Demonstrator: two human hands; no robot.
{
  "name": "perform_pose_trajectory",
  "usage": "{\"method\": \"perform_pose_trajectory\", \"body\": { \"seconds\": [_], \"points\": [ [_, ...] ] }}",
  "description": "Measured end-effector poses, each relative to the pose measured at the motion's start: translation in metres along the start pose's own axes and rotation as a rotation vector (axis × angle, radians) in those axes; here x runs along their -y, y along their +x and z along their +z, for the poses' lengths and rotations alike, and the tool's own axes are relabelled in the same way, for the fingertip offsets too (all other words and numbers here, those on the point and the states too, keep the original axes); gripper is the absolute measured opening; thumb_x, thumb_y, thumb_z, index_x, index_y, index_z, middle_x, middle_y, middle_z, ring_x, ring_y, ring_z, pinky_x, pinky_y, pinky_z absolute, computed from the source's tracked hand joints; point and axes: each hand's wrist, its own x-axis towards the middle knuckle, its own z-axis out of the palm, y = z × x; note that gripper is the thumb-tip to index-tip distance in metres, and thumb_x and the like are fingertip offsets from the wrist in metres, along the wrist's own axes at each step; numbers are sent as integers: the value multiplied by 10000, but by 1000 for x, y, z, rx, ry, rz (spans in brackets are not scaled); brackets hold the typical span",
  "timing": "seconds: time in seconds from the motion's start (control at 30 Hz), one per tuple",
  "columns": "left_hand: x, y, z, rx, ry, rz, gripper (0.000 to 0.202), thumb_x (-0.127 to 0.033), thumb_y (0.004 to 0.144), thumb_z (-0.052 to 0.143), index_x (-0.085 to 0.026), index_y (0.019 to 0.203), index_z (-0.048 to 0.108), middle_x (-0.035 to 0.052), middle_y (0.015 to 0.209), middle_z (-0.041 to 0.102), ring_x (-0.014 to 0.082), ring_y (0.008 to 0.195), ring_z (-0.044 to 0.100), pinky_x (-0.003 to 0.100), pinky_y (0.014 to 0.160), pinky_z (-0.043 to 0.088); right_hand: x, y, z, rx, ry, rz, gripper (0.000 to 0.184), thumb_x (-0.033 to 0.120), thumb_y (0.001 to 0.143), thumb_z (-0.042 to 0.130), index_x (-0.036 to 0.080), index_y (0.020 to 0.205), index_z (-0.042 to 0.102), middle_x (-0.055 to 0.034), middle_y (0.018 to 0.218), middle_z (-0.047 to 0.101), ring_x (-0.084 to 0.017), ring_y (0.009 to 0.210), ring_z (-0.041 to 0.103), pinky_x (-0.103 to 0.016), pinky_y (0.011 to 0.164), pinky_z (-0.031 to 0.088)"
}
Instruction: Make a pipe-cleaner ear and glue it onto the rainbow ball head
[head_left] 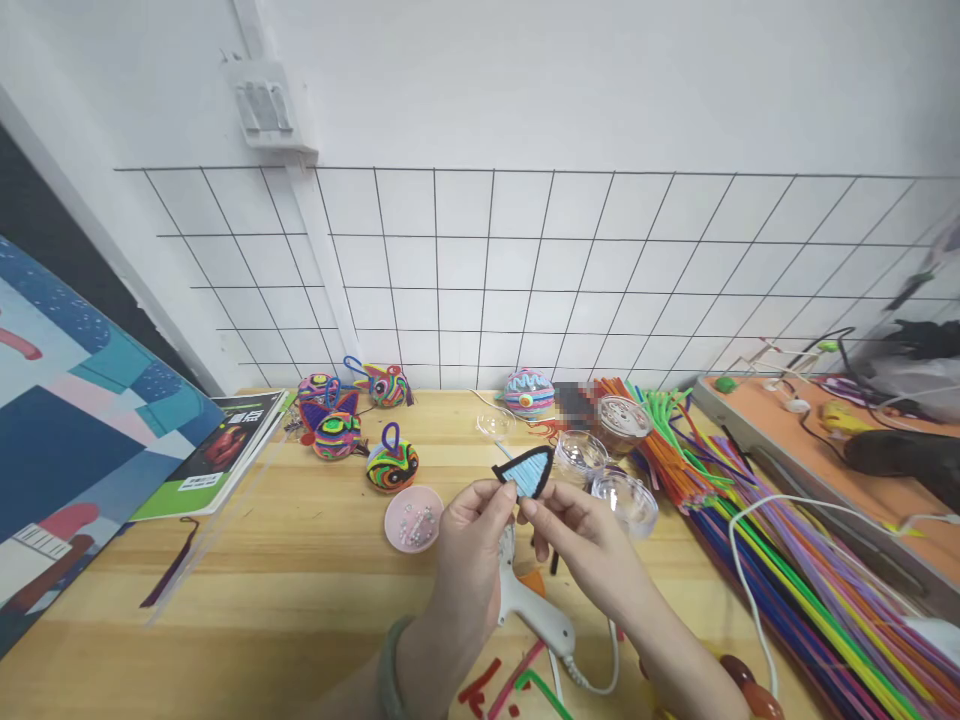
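Between my two hands is a small, roughly triangular pipe-cleaner piece (529,471), light blue inside with a black edge. My left hand (471,535) is closed on its lower left side, thumb and fingertips pinching it. On the lower right, my right hand (589,535) pinches the same piece. Under the hands lies a white glue gun (540,612), partly hidden, with its cord running off the handle. A pink dish (414,519) holding small beads or eyes stands left of my left hand.
Bundles of coloured pipe cleaners (780,560) lie along the right. Clear plastic cups (624,500) stand beyond my right hand. Several colourful fish-like ornaments (392,467) sit at the back left, near a magazine (217,455). Red and green scraps (480,682) lie in front.
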Motion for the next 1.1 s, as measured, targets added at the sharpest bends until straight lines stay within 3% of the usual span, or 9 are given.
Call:
{"method": "perform_pose_trajectory", "body": {
  "seconds": [0.3, 0.43, 0.63, 0.87, 1.1],
  "points": [
    [2, -3, -1, 85, 11, 11, 116, -229, 703, 679, -130, 658, 639, -27, 572, 483, 84, 565, 464, 200, 542, 386, -3, -3, -1, 41, -42, -52, 313, 456, 839, 518, 162, 738, 552, 24, 623, 510, -100, 497, 504, -221, 490, 423],
    [2, -4, -1, 68, 11, 10, 122, -233, 699, 686, -127, 659, 640, -19, 579, 497, 86, 571, 470, 206, 555, 397, -1, -3, -1, 47, -25, -50, 285, 426, 845, 527, 159, 747, 548, 27, 625, 506, -89, 488, 497, -209, 480, 421],
    [3, -3, 0, 50, 25, 22, 112, -234, 689, 688, -133, 684, 640, 2, 616, 555, 96, 586, 485, 218, 569, 394, 2, -1, 0, -35, 56, -46, 284, 453, 802, 581, 170, 796, 558, 28, 597, 542, -97, 463, 501, -226, 472, 437],
    [2, -6, 3, 32, 55, 16, 157, -270, 672, 698, -148, 618, 615, -30, 541, 525, 76, 496, 457, 215, 515, 359, 4, 0, 0, -3, 114, 6, 303, 462, 776, 613, 172, 705, 560, 16, 504, 584, -125, 474, 553, -253, 512, 470],
    [-1, -7, 6, 116, 31, 7, 179, -262, 689, 680, -143, 585, 597, -36, 516, 514, 83, 470, 477, 244, 537, 389, -2, 2, -8, 16, 94, 6, 315, 458, 772, 619, 162, 665, 598, 12, 503, 592, -120, 486, 559, -246, 531, 458]
  ]
}}
